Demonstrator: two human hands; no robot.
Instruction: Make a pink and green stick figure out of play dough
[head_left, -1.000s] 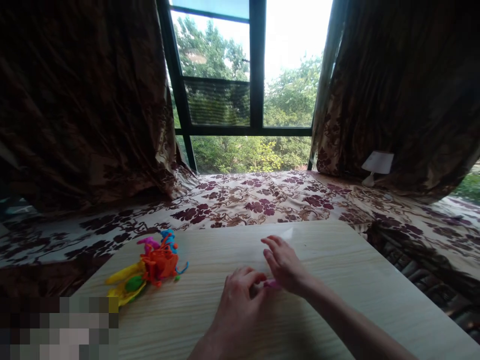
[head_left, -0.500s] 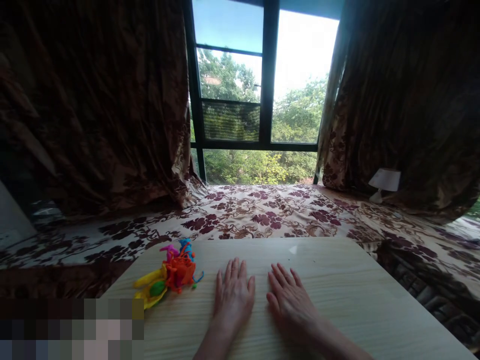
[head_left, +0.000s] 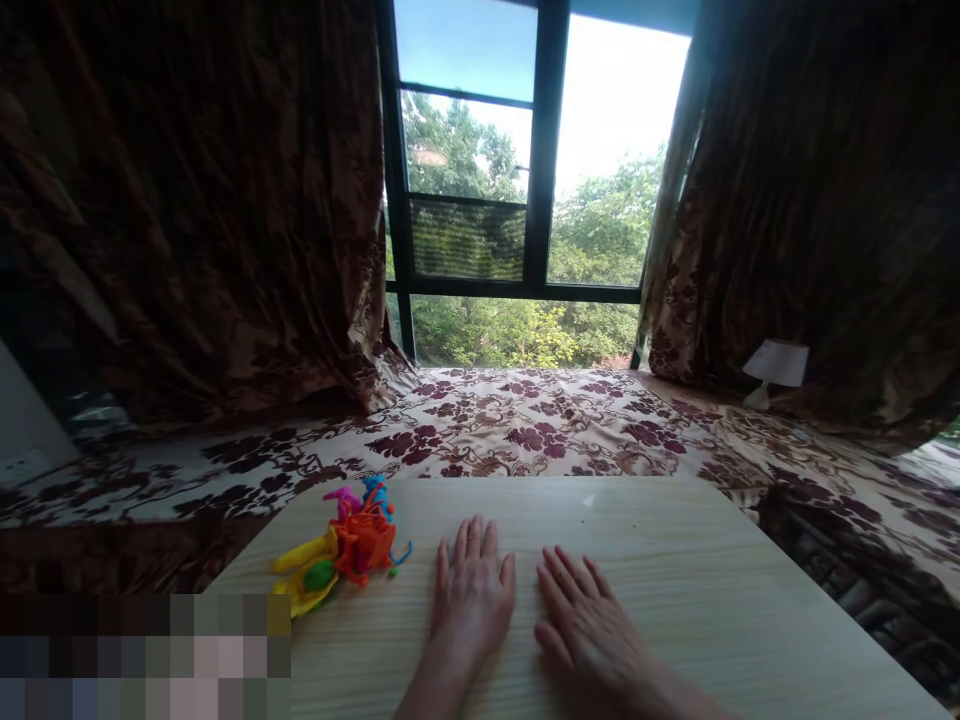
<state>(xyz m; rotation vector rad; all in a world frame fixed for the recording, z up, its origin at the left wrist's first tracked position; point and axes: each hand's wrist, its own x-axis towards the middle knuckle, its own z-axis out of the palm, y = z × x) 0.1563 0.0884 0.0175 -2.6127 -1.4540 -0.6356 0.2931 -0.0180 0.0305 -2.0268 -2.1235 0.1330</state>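
My left hand (head_left: 470, 598) lies flat on the pale wooden table (head_left: 675, 590), palm down, fingers stretched out. My right hand (head_left: 585, 625) rests flat beside it, a small gap between them, fingers spread. Neither holds anything I can see. To the left of my left hand sits a clump of coloured modelling clay (head_left: 341, 552): orange in the middle, with yellow, green, pink and blue pieces. It touches neither hand.
Beyond the table lies a bed cover with a dark red flower pattern (head_left: 517, 425). Dark patterned curtains (head_left: 187, 220) hang on both sides of a window (head_left: 525, 180) showing trees. A small white lamp (head_left: 774, 368) stands at the right.
A second ago both hands were curled together over something small and pink. Now they lie flat and apart, and the pink thing is out of sight. The view has tilted slightly.
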